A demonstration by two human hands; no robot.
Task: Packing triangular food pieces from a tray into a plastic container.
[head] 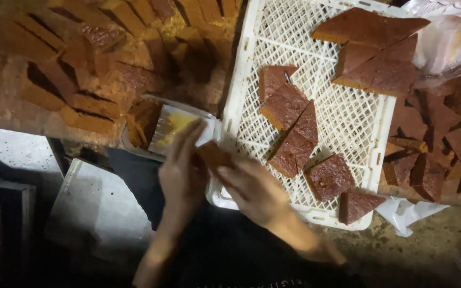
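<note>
Both my hands hold one brown cake piece point(213, 154) just off the near left corner of a white lattice crate point(252, 69). My left hand point(181, 170) grips its left side, fingers pointing up. From the right, my right hand point(252, 191) pinches the piece. Next to my left hand lies a clear plastic wrapper point(174, 125) with a yellow patch. Several brown cake slabs point(289, 114) lie in the crate, some square, some triangular.
Many cut cake bars point(89, 58) cover the brown surface at upper left. More dark cake pieces point(436, 141) are piled right of the crate, with clear plastic bags point(449, 37) at top right. A pale board point(94, 208) lies at lower left.
</note>
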